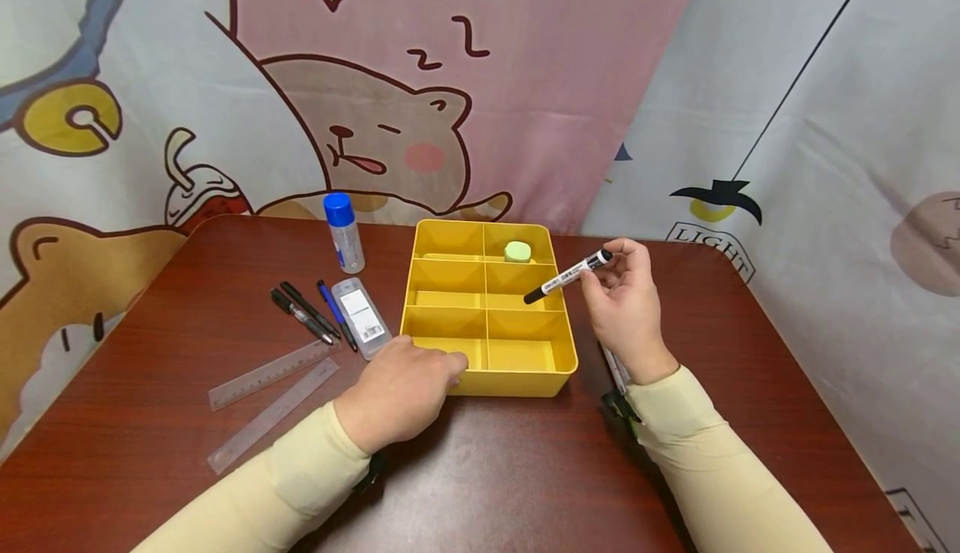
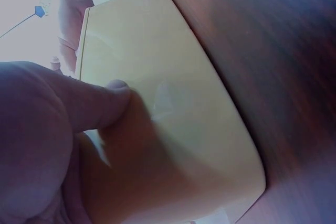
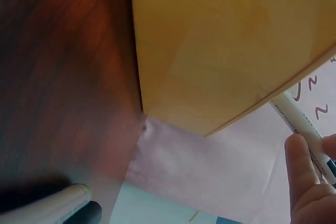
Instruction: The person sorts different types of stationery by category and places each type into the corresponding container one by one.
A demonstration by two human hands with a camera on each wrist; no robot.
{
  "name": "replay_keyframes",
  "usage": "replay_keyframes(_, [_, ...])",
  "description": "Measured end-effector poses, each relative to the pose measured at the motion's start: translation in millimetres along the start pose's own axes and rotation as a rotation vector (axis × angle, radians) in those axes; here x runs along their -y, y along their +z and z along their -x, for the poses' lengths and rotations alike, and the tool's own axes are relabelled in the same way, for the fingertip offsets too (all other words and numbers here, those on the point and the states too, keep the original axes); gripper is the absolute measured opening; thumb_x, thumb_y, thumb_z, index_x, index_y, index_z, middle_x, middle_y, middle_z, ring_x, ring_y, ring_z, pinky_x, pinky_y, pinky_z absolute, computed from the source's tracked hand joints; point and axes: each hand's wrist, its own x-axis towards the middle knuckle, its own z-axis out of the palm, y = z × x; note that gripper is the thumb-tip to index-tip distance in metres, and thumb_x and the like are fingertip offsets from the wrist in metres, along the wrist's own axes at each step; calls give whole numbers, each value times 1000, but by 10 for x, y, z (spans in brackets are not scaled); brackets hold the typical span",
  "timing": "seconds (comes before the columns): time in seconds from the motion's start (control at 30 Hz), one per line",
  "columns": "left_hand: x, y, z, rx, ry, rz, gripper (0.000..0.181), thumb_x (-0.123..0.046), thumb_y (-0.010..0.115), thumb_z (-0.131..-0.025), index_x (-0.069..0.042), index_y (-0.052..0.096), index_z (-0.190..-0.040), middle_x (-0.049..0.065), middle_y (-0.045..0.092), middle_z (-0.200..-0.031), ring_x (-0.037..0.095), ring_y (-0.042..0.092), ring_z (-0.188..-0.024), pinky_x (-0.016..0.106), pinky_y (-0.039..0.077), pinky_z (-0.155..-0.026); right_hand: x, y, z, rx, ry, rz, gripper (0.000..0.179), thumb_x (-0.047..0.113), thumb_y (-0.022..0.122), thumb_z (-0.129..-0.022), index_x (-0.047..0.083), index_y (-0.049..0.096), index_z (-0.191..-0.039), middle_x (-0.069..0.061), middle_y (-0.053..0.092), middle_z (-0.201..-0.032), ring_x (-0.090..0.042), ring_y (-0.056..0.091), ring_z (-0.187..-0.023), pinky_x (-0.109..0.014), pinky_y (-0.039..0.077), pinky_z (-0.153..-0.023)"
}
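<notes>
A yellow divided box [image 1: 517, 384] stands on the table, with two columns of compartments in three rows. My left hand [image 1: 405, 386] grips its near wall at the left corner; the thumb [image 2: 113, 98] lies on the outer face in the left wrist view. At the box's right side, my right hand [image 1: 626, 307] pinches a white marker [image 1: 566, 278] with black ends. The marker slants down to the left, one end above the middle right compartment. A pale green block [image 1: 517, 252] sits in the back right compartment.
Left of the box are a blue-capped bottle [image 1: 345, 236], a clear case [image 1: 362, 317] with a white label, several pens [image 1: 306, 313] and two clear rulers [image 1: 273, 415]. More markers [image 1: 615, 369] lie partly hidden under the right wrist. A printed curtain [image 1: 540, 119] hangs behind the table.
</notes>
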Motion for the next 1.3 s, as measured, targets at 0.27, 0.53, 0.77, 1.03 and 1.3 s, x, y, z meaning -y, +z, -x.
replay_keyframes(0.27, [2, 3, -5, 10, -6, -1, 32, -20, 71, -93, -23, 48, -70, -11, 39, -56, 6, 41, -49, 30, 29, -56, -17, 19, 8, 46, 20, 120, 44, -5, 63, -99, -4, 40, -137, -22, 62, -114, -35, 71, -106, -2, 48, -81])
replay_keyframes(0.53, [9, 23, -9, 18, -2, -9, 33, -20, 70, -93, -24, 47, -70, -11, 37, -56, 4, 39, -49, 30, 29, -55, -22, 27, 22, 106, 28, 256, 37, 1, 67, -99, 1, 46, -131, -22, 73, -111, -33, 75, -97, -8, 46, -68])
replay_keyframes(0.77, [4, 21, -5, 10, 0, -15, 33, -18, 70, -92, -24, 46, -70, -11, 36, -57, 5, 38, -50, 30, 29, -55, -32, 40, 32, 158, 38, 306, 32, 5, 67, -101, 2, 49, -127, -19, 74, -108, -30, 72, -93, -15, 50, -71])
replay_keyframes(1.03, [7, 27, -4, -3, -2, -18, 34, -18, 70, -92, -24, 46, -69, -11, 36, -56, 5, 38, -49, 30, 28, -55, -54, 52, 40, 177, 7, 356, 29, 9, 68, -101, 4, 52, -124, -16, 76, -105, -27, 69, -89, -28, 53, -73])
replay_keyframes(1.3, [-5, 18, 3, -15, 5, -22, 34, -17, 71, -92, -24, 46, -70, -12, 37, -57, 4, 37, -49, 29, 27, -55, -86, 76, 44, 175, -36, 382, 25, 10, 68, -101, 5, 55, -122, -15, 78, -103, -26, 69, -84, -37, 54, -74])
